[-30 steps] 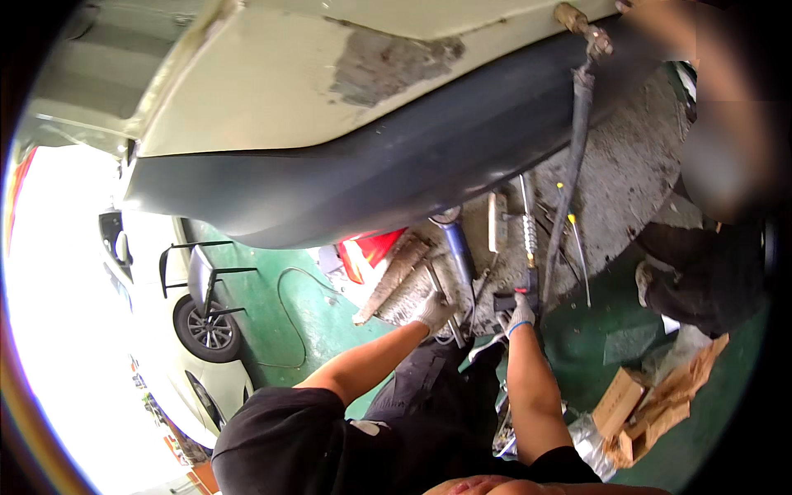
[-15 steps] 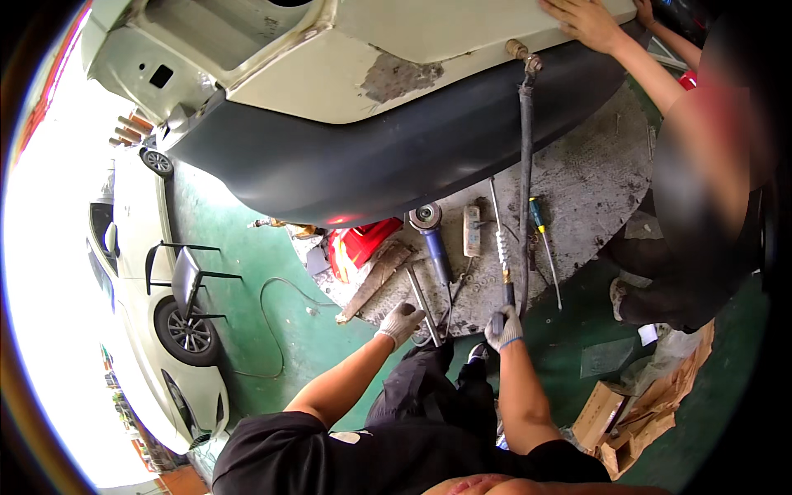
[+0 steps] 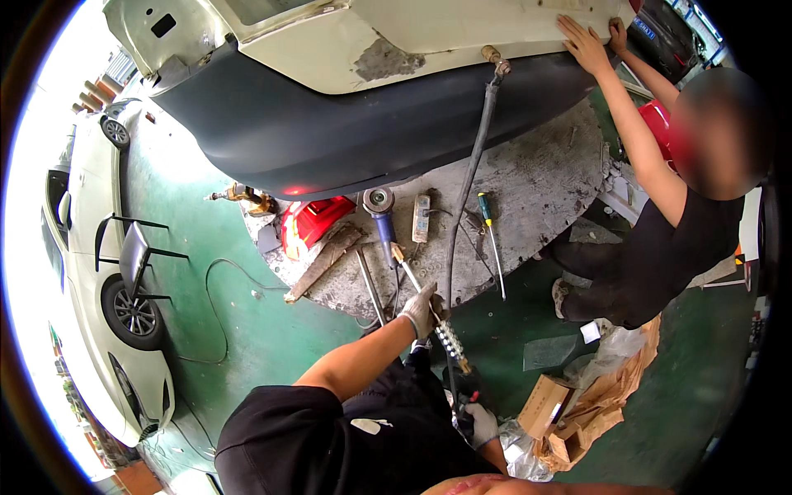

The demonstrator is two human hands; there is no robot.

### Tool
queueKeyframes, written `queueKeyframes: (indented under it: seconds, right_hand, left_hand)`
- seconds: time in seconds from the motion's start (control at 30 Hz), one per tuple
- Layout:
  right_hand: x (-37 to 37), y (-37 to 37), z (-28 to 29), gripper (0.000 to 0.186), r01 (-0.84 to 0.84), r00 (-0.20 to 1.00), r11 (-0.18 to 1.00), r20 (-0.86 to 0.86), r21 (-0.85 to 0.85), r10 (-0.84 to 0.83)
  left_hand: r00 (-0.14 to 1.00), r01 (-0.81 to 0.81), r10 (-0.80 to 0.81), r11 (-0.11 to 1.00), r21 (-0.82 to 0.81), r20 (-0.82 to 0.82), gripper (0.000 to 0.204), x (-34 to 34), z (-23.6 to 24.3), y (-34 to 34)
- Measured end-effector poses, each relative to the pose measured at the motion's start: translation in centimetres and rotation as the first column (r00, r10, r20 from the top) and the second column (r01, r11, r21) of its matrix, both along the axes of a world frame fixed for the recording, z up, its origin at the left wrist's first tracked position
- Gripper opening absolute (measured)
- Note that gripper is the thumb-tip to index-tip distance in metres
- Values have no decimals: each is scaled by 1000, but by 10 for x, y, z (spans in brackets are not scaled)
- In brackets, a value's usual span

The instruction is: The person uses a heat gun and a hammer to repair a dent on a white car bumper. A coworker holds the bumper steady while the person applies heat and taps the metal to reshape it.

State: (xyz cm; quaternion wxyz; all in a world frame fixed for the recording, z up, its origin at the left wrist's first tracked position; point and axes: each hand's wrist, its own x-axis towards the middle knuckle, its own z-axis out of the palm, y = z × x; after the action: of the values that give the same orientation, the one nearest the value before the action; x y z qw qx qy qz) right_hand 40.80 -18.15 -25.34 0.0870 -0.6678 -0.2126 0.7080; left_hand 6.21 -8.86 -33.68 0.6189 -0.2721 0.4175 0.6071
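Note:
My gloved left hand [image 3: 419,313] is closed around the shaft of a long tool [image 3: 451,346], which has a metal rod, a spring section and a black-and-red handle. My gloved right hand [image 3: 478,422] grips that tool's handle low in the view, near my body. The rod's tip overlaps the blue angle grinder [image 3: 384,231] in view. Around it on the round, grimy platform [image 3: 561,173] are a metal bar [image 3: 370,280], a red lamp-like part [image 3: 309,223], a screwdriver [image 3: 491,235], a small block [image 3: 421,219] and a thick black hose [image 3: 470,173].
A pale car body with a dark bumper [image 3: 313,140] spans the top. A co-worker [image 3: 652,247] at right rests both hands on its panel. A white car [image 3: 91,247] and black chair [image 3: 136,260] are at left. Torn cardboard [image 3: 544,408] lies at lower right.
My left hand has left the metal bar for the tool's shaft. The tool now tilts toward the upper left, and my right hand has moved down toward my body with it.

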Motion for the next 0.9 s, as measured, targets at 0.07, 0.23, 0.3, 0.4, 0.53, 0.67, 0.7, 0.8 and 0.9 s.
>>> queueKeyframes:
  seconds: [0.07,0.23,0.3,0.4,0.53,0.67,0.7,0.8,0.9]
  right_hand:
    - [-44,15,111,21,-8,992,993,123,117,-6]
    - [-17,20,178,48,-121,989,924,-37,363,144]
    - [-41,20,181,49,325,796,928,-583,183,-164]
    - [-69,49,175,46,352,402,936,-902,-8,-159]
    - [-101,67,177,44,247,412,966,-911,84,-26]
    - [-126,59,178,45,265,511,932,-856,245,80]
    - [-124,58,179,44,266,529,924,-843,274,98]
    - [-125,53,178,44,282,551,918,-830,280,85]
    - [-128,48,175,45,299,552,911,-830,285,78]
  left_hand:
    - [998,-29,25,998,60,59,52,7,50,-2]
    - [991,-16,-88,690,723,105,60,-34,198,28]
    - [993,15,-111,498,867,47,62,-51,250,49]
    - [995,103,-30,415,904,-100,63,-77,298,65]
    - [992,123,-74,422,898,-101,62,-112,308,78]
    - [992,99,-117,428,898,-54,62,-129,306,83]
    - [990,99,-130,415,904,-49,62,-130,305,84]
    - [986,98,-161,374,922,-40,61,-131,300,87]
    - [983,88,-181,331,940,-29,60,-134,296,89]
